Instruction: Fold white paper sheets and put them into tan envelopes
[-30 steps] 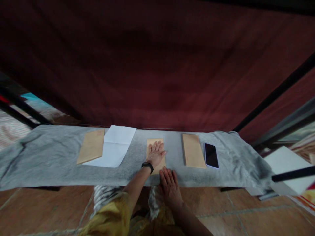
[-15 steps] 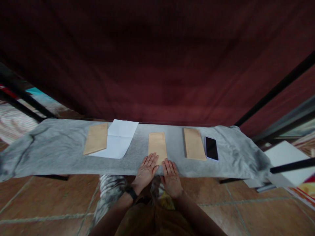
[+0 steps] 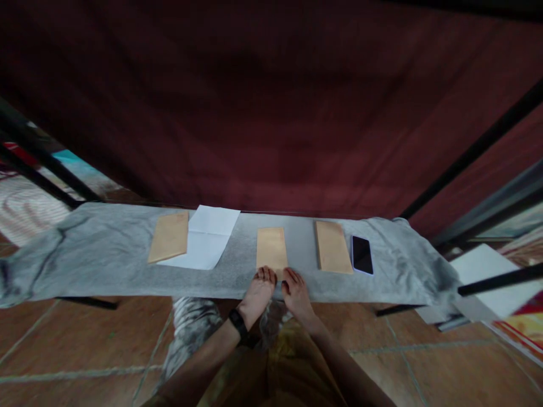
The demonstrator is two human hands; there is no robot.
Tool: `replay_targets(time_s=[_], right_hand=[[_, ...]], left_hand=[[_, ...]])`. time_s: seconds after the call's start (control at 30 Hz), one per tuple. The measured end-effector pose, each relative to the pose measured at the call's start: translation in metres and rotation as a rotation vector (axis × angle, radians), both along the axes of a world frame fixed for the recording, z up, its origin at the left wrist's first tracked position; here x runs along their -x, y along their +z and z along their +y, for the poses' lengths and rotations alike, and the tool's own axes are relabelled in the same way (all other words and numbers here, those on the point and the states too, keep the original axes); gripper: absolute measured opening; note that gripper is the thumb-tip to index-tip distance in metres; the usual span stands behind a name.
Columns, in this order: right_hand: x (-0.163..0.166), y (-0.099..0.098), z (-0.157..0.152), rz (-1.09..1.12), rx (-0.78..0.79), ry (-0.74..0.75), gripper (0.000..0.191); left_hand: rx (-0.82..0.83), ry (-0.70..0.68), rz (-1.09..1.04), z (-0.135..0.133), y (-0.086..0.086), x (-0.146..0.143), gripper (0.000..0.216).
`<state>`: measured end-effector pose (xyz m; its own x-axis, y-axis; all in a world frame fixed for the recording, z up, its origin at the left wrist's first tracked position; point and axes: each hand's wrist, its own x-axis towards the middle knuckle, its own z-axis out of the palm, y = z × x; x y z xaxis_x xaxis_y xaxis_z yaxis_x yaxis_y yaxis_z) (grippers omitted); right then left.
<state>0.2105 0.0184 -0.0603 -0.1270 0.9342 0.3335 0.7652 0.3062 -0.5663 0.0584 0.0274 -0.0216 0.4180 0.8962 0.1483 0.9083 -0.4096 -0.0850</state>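
A brown paper envelope (image 3: pixel 271 249) lies flat in the middle of the grey cloth, its short near edge toward me. My left hand (image 3: pixel 262 285), a dark band on its wrist, has its fingers curled at the envelope's near left corner. At the near right corner my right hand (image 3: pixel 294 287) is bent the same way, thumb and fingers drawn together on the edge. The fingers partly cover that edge, so its fold is hard to see. To the right lies a thicker stack of brown envelopes (image 3: pixel 333 247); on the left another brown envelope (image 3: pixel 169 237) overlaps a creased white sheet (image 3: pixel 208 240).
A phone (image 3: pixel 362 255) with a dark screen lies right of the stack. Grey cloth (image 3: pixel 237 277) covers the narrow bench. Behind it hangs a dark red curtain (image 3: pixel 271 141). Black bars (image 3: pixel 470 150) stand at both sides, and floor tiles (image 3: pixel 119 333) show below.
Both hands went from lying flat with fingers stretched out to curled fingers at the envelope's near edge. The view has shifted slightly; the other things stay in place.
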Motion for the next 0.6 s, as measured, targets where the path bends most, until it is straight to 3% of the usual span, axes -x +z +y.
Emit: replay_targets(time_s=[0.23, 0.43, 0.6], right_hand=[[0.000, -0.004, 0.022, 0.532, 0.237, -0.098, 0.038], [0.001, -0.002, 0.035, 0.678, 0.248, -0.139, 0.047], [0.001, 0.014, 0.036, 0.776, 0.230, -0.108, 0.046]], left_hand=[[-0.046, 0.022, 0.092, 0.004, 0.018, -0.021, 0.038], [-0.055, -0.021, 0.159, 0.005, 0.019, -0.030, 0.042], [0.050, 0.040, -0.040, 0.004, 0.034, -0.040, 0.041]])
